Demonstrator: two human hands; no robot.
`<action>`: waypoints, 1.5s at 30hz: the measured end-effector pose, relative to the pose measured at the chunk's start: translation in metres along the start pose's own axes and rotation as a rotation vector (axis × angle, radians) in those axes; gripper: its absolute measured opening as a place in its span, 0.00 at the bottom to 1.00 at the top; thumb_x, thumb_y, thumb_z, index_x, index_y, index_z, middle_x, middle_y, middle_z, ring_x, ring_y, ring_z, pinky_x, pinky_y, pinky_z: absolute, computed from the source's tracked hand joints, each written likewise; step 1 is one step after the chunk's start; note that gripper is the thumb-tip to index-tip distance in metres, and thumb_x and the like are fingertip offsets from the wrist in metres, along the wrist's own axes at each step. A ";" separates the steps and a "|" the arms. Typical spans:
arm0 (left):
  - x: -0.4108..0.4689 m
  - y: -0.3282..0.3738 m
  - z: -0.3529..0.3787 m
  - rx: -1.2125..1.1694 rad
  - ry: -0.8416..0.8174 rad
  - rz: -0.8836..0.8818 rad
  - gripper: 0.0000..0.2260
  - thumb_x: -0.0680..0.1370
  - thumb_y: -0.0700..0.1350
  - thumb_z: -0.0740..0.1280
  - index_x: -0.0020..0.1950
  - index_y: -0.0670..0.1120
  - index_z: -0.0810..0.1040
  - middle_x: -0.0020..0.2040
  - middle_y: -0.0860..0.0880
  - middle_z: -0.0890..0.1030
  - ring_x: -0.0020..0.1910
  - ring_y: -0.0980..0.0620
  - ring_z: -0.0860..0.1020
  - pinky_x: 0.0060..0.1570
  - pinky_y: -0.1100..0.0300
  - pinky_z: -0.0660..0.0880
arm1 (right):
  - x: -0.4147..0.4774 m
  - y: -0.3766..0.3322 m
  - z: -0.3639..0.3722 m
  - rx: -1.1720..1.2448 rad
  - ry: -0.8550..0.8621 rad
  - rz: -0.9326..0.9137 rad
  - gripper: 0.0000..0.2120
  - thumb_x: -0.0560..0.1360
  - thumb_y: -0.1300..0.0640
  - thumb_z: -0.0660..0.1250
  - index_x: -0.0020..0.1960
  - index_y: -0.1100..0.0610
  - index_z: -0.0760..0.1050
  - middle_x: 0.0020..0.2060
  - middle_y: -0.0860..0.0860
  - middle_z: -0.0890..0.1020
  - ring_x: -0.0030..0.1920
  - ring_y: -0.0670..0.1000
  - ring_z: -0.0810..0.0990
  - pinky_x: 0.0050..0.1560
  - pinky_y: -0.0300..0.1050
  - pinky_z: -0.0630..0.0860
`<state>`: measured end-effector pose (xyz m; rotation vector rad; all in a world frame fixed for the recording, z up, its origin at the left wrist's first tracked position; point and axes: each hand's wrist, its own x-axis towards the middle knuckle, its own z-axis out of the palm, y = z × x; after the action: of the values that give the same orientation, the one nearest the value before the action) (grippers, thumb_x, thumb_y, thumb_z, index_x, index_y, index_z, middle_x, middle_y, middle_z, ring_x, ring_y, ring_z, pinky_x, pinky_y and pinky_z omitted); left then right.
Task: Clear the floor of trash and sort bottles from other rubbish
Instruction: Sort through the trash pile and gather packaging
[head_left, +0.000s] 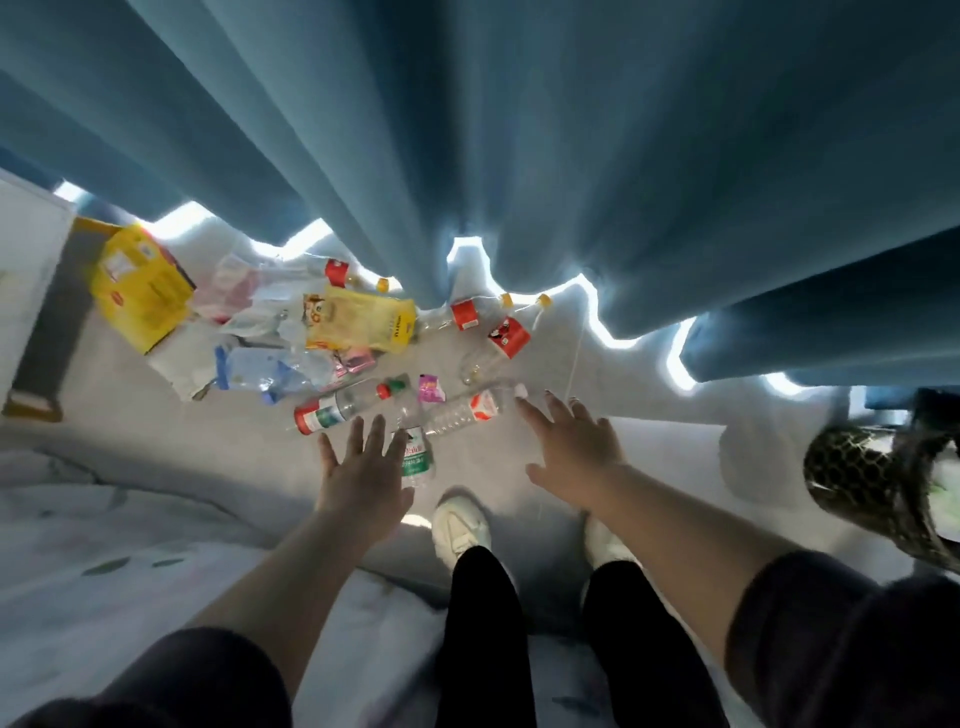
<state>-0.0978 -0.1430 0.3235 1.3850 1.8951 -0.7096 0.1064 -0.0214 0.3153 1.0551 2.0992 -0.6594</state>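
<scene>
**Beside the bed, open hands over scattered bottles**

Nearest the camera, two legs in black trousers end in a pair of white shoes (460, 525) planted on the pale floor (234, 436). A light patterned bed cover (104, 545) fills the lower left.

Just beyond the shoes, both hands reach out with dark sleeves pushed up the forearms. The left hand (363, 478) is spread flat, fingers straight, grasping nothing; a clear bottle with a green label (415, 465) lies just beside its thumb side, and contact cannot be judged. The right hand (576, 441) is likewise released, fingers splayed, its fingertips near the cap end of a clear bottle with a red-and-white label (467, 413).

Past the left hand's fingertips lies a red-capped bottle (337, 408), and a small purple wrapper (431, 388) sits between the bottles. Farther left, a crushed bottle with blue trim (265, 371) rests among clear plastic bags. Behind these are a yellow snack bag (363, 322) and a yellow box (137, 293). More red-labelled bottles (465, 314) lie close to the hem of the blue curtain (519, 156), which hangs across the far side with bright light under it. At the right edge sits a dark netted object (872, 478).
</scene>
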 end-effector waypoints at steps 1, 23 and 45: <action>0.004 -0.010 0.000 -0.020 -0.018 -0.022 0.32 0.80 0.56 0.58 0.79 0.50 0.46 0.79 0.46 0.42 0.78 0.43 0.41 0.72 0.35 0.41 | 0.008 -0.008 -0.003 -0.002 -0.008 -0.006 0.38 0.77 0.43 0.62 0.78 0.43 0.41 0.79 0.52 0.48 0.76 0.60 0.54 0.71 0.58 0.61; 0.241 -0.129 0.106 -0.486 0.209 -0.213 0.28 0.77 0.53 0.65 0.75 0.48 0.60 0.76 0.46 0.61 0.76 0.44 0.57 0.71 0.39 0.56 | 0.301 -0.098 0.095 0.051 -0.038 -0.049 0.36 0.74 0.59 0.68 0.75 0.47 0.53 0.72 0.55 0.60 0.67 0.62 0.69 0.57 0.53 0.76; 0.410 -0.181 0.057 -0.414 0.484 -0.358 0.45 0.69 0.58 0.73 0.77 0.44 0.52 0.69 0.41 0.67 0.67 0.41 0.66 0.64 0.44 0.62 | 0.391 -0.107 0.125 0.217 0.173 -0.024 0.03 0.75 0.59 0.68 0.44 0.58 0.77 0.42 0.53 0.77 0.42 0.53 0.77 0.39 0.43 0.70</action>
<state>-0.3442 0.0030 -0.0256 1.0192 2.5319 -0.1123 -0.1085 0.0227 -0.0477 1.2468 2.2283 -0.8495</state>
